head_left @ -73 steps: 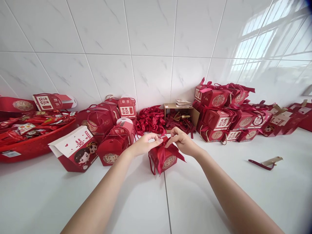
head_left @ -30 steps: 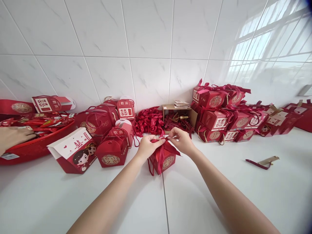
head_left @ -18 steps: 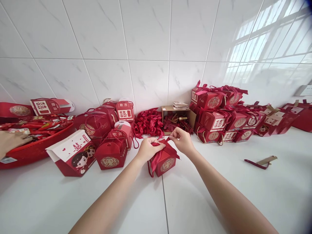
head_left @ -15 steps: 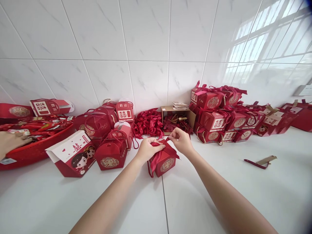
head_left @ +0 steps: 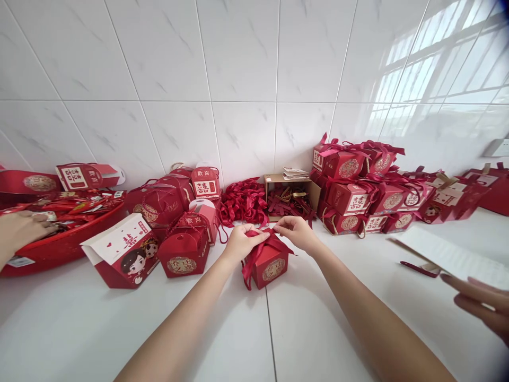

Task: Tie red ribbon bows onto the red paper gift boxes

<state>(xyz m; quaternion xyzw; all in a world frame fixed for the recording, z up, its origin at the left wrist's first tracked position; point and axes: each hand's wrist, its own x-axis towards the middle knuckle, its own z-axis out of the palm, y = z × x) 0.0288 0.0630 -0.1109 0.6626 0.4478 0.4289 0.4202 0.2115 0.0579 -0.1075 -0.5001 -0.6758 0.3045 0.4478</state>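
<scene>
A small red gift box (head_left: 260, 271) with a gold round emblem stands in front of me on the white table. Dark red ribbon (head_left: 248, 265) lies over its top and hangs down the left side. My left hand (head_left: 245, 241) pinches the ribbon at the top left of the box. From the right, my right hand (head_left: 295, 232) has its thumb and fingers closed on the ribbon at the top. The fingers of both hands are nearly touching. How the ribbon crosses under them is hidden.
Loose ribbons (head_left: 244, 204) lie behind the box, beside an open cardboard box (head_left: 314, 193). Stacked red gift boxes (head_left: 350, 197) stand back right, more gift boxes (head_left: 183, 249) left. One co-worker's hand (head_left: 24, 233) reaches into a red basin (head_left: 71, 246); another person's hand (head_left: 483, 302) holds a pale sheet (head_left: 457, 257).
A person's hand with a pale sheet has come in at the right, over the strap on the table. My right hand has moved slightly down, nearer the box top.
</scene>
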